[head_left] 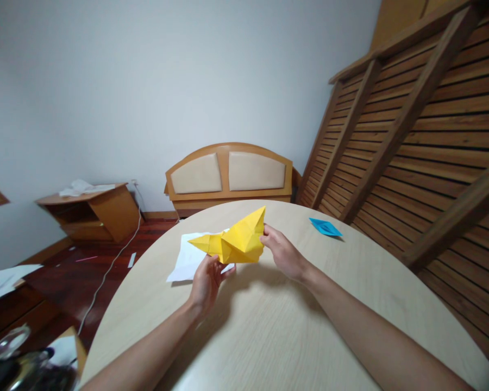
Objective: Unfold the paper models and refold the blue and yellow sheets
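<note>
The folded yellow paper (234,241) hangs above the surface's (269,326) far middle, its long axis running left to right between both hands: left hand (207,282) pinches underneath, right hand (281,251) grips its right end.

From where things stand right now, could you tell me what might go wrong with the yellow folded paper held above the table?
The yellow paper model is held in the air only by fingertips: the left hand under its lower edge, the right hand pinching its right side. A tighter pinch could crush the creases, and pulling apart might tear it. If it slips, it could land on the white sheet lying on the table and shift it.
</note>
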Tool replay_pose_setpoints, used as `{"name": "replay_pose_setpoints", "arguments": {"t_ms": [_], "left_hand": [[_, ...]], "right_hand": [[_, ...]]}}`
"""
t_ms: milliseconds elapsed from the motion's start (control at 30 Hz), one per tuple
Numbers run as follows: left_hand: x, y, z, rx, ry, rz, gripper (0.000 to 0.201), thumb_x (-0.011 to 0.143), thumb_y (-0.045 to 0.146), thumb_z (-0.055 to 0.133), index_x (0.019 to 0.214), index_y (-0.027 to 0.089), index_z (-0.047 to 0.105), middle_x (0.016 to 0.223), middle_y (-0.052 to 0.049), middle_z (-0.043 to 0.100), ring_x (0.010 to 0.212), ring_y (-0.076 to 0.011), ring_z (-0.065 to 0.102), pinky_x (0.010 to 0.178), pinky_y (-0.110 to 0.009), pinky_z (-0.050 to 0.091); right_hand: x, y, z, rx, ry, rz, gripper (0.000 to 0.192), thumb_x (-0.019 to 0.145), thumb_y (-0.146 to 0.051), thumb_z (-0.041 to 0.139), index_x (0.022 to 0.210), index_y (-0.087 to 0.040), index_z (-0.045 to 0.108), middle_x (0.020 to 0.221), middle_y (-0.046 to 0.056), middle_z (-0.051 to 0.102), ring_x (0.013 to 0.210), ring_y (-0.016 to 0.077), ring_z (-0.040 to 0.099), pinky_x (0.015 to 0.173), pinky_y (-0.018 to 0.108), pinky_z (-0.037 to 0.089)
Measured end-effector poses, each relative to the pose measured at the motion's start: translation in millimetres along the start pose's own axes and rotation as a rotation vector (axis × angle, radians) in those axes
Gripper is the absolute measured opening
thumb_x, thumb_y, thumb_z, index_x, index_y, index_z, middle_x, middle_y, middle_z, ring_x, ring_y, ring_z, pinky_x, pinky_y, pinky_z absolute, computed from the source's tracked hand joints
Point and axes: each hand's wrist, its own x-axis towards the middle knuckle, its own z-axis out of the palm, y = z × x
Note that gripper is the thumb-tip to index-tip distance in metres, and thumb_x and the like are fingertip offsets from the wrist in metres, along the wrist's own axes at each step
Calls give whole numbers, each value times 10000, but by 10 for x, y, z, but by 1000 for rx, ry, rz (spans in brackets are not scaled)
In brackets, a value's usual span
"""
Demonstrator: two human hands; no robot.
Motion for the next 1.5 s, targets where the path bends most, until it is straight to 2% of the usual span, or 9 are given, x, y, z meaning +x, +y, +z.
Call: {"name": "replay_pose_setpoints", "arguments": {"t_ms": [200, 367, 567, 700, 900, 1133, 1267, 1400, 1500], "left_hand": [[15, 21, 19, -3, -23, 44, 301, 709, 355, 718, 957, 192, 661, 1050, -51, 730, 1055, -246, 655, 905, -396, 538], [56, 56, 24, -76, -47, 46, 327, 730, 294, 738, 1026, 164, 686, 1115, -65, 729, 1068, -245, 663, 921, -355, 539], [116, 175, -62, -193, 15, 4, 327, 757, 204, 698, 1080, 163, 665, 1025, -43, 749, 861, -186, 715, 725, -263, 587], [150, 267, -106, -234, 1, 24, 402, 788, 177, 658, 1190, 170, 645, 1117, -60, 738, 941, -189, 715, 754, -250, 592], [169, 313, -165, -266, 17, 11, 431, 855, 373, 623, 1219, 146, 662, 1168, -105, 724, 1011, -234, 704, 840, -300, 587], [225, 358, -229, -117, -37, 9, 490, 774, 501, 698, 1105, 140, 720, 1156, -133, 719, 1037, -280, 697, 874, -363, 579], [294, 213, -231, 124, 77, 76, 481, 604, 305, 870, 1044, 162, 736, 1066, -102, 747, 910, -247, 721, 791, -330, 584], [316, 91, -262, 361, 177, 195, 415, 629, 344, 858, 989, 168, 754, 1063, -93, 755, 795, -212, 710, 648, -275, 569], [310, 81, -291, 471, 176, 251, 461, 666, 372, 820, 1075, 176, 738, 1127, -94, 743, 799, -213, 710, 616, -263, 568]], "right_hand": [[-23, -26, -73, -38, -127, 63, 256, 884, -322, 435, 902, -172, 642, 873, 52, 695, 812, 200, 620, 805, 337, 505], [-24, -26, -119, -9, -204, 57, 277, 847, -325, 464, 931, -177, 683, 912, 57, 711, 891, 216, 646, 885, 359, 499], [-7, 31, -174, 19, -95, 42, 264, 802, -337, 492, 928, -215, 690, 887, 66, 718, 913, 251, 644, 851, 380, 503], [3, 111, -211, 56, -10, 61, 338, 812, -428, 438, 936, -223, 676, 848, 72, 689, 855, 257, 638, 742, 359, 491], [19, 167, -276, 111, 117, 100, 377, 808, -503, 434, 928, -213, 642, 781, 71, 655, 797, 259, 629, 684, 350, 470], [96, 120, -385, 75, 193, 47, 350, 827, -583, 541, 815, -234, 556, 754, 38, 626, 741, 229, 595, 685, 336, 477], [99, 214, -413, -60, 329, -6, 340, 908, -559, 489, 784, -244, 462, 730, -4, 547, 668, 180, 524, 645, 298, 450], [68, 366, -369, -341, 451, 2, 353, 971, -533, 413, 773, -241, 431, 692, -27, 477, 630, 160, 464, 579, 270, 379], [68, 494, -354, -444, 498, 52, 351, 974, -516, 405, 761, -239, 433, 643, -36, 469, 600, 157, 458, 562, 264, 348]]}}
